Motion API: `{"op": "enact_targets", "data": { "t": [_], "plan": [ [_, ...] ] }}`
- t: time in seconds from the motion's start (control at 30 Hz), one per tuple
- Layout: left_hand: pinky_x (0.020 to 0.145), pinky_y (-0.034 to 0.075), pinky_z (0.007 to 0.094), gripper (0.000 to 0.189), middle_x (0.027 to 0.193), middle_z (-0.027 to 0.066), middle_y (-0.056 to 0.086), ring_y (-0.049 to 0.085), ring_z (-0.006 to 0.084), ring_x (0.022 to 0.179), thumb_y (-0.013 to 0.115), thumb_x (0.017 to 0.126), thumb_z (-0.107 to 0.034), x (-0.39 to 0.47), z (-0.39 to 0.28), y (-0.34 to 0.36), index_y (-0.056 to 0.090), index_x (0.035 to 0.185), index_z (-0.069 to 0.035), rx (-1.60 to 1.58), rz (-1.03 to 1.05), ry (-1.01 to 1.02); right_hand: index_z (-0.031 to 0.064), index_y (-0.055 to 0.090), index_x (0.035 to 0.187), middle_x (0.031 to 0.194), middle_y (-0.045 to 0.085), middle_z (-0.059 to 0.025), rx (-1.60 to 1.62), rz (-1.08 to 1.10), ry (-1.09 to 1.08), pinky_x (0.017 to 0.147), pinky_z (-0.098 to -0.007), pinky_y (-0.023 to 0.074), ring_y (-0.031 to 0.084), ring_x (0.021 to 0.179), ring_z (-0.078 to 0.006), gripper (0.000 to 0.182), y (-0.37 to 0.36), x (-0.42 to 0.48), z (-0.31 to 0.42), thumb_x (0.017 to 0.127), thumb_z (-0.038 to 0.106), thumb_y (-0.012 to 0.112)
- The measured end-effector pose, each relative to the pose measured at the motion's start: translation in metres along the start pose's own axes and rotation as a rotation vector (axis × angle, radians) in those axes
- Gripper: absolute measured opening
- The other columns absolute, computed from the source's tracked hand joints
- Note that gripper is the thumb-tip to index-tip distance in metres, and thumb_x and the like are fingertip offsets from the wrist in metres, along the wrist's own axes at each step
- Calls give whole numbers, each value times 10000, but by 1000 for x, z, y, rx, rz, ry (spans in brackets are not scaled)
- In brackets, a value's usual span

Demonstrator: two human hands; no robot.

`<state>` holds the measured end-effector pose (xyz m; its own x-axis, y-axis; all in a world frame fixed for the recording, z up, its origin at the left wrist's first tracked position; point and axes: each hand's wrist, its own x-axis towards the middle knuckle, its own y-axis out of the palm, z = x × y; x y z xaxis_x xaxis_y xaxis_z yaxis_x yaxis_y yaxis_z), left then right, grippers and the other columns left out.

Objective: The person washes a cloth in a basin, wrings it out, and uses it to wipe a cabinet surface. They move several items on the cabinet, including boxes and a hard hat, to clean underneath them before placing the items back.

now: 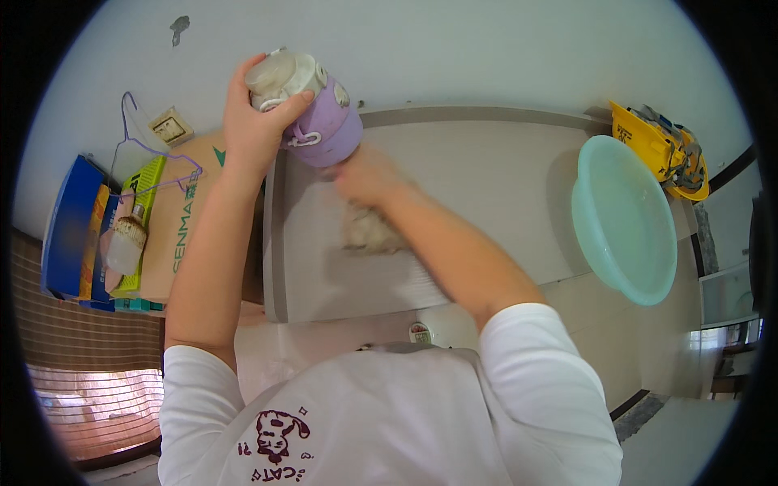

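Note:
My left hand (258,124) grips a purple bottle (331,124) around its whitish, translucent lid. The bottle is lifted above the grey tabletop (480,194) and tilted, its base towards the right and down. Small white fittings show on its side, and a purple strap with a white clip hangs near my thumb. My right hand (371,179), blurred, is close by the bottle's base, and whether it touches it is hard to tell. From under that hand hangs a beige cloth (372,231), which the fingers appear to hold.
A raised rim (474,113) runs along the table's back and left. On the right, a mint-green plastic basin (626,222) stands tilted beside a yellow hard hat (656,152). At left are a cardboard box (176,212), a purple hanger (161,152), a light bulb (126,246) and a blue box (70,228).

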<state>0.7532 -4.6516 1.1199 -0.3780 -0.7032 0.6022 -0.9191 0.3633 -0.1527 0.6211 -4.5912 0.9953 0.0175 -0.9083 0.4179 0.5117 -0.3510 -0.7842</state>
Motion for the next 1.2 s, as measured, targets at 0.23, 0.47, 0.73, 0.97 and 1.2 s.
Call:
{"op": "enact_targets", "data": {
  "t": [0.23,0.47,0.73,0.97,1.2],
  "plan": [
    [850,433,330,799,1113,177,512,527,252,1004,740,581,-296,-12,21,1,384,1228,9,250,16,-127,144,599,1021,1261,459,-65,-334,-320,437,908,-384,391,460,1109,-241,316,-103,-96,-137,712,115,540],
    [857,438,434,716,1143,169,514,536,269,1010,681,692,-301,-22,24,10,342,1264,-36,267,127,-254,104,510,1153,1298,382,-119,-736,-411,1109,916,-444,372,426,1142,-314,370,-114,-131,-94,795,192,472],
    [871,422,345,892,1160,209,498,514,283,1044,741,567,-360,0,89,-8,346,1255,49,369,-6,-111,121,595,966,1078,546,-124,-406,82,301,805,-436,432,503,976,-333,260,-1,-111,109,725,184,522],
    [924,379,383,981,1184,254,453,453,345,1100,750,534,-456,-4,69,4,325,1286,10,682,-169,53,165,585,1059,1217,482,-87,-173,-38,139,871,-384,415,487,1055,-282,377,-34,-165,62,687,121,543],
    [973,307,373,687,1218,180,457,417,281,1149,692,676,-339,-39,-18,-13,441,1227,-14,487,116,201,127,531,1132,1222,457,-146,-750,-374,795,886,-413,397,474,1058,-341,361,-124,-250,-23,780,201,502]
  ]
}}
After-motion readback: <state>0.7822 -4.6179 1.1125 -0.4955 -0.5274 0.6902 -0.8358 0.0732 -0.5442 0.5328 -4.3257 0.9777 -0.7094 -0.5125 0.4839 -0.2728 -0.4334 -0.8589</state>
